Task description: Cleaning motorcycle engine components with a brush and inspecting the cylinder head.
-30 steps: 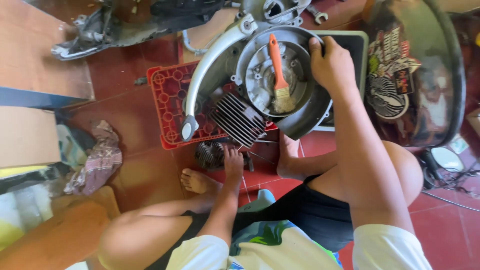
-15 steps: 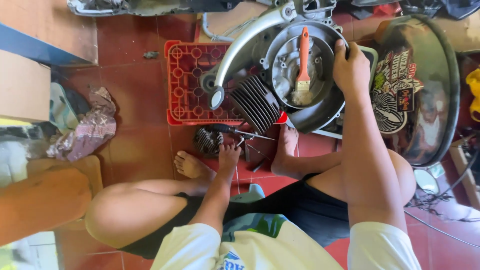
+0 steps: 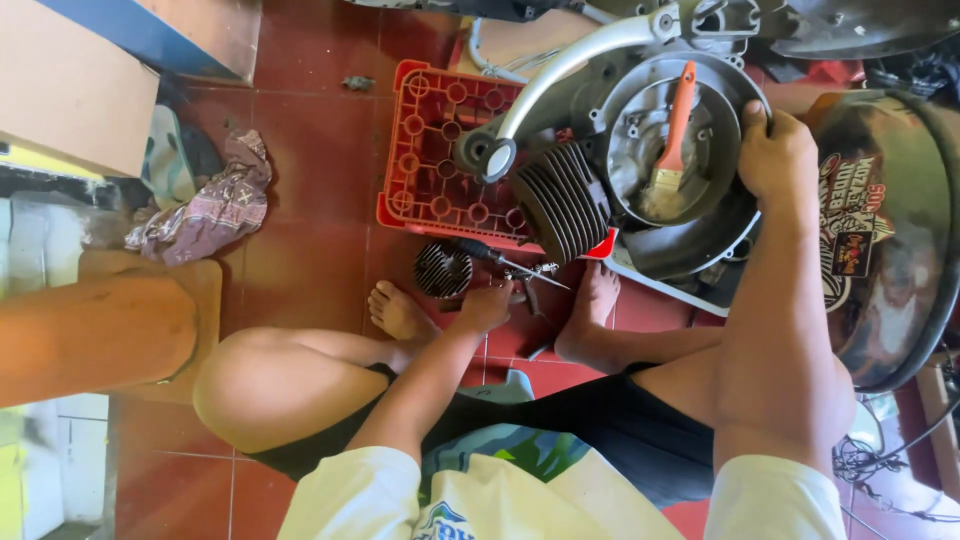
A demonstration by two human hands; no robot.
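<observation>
A grey scooter engine case [image 3: 640, 150] rests across a red plastic crate [image 3: 430, 150]. A paintbrush with an orange handle [image 3: 672, 140] lies in its round housing. My right hand [image 3: 775, 150] grips the housing's right rim. My left hand [image 3: 487, 305] reaches down to the red floor between my bare feet, closing on a small metal tool [image 3: 520, 270] beside a finned cylinder head [image 3: 443, 270]. The black finned cylinder [image 3: 560, 200] sticks out of the engine toward me.
A large dark round panel with stickers [image 3: 890, 240] stands at the right. A crumpled patterned rag [image 3: 205, 205] lies at the left near a cardboard box [image 3: 70, 90] and a wooden stool [image 3: 95, 330]. Wires [image 3: 880, 455] trail at the lower right.
My view has shifted left and down, so the engine now sits further right. My left hand moved slightly right onto the small tools on the floor. My right hand stays on the rim.
</observation>
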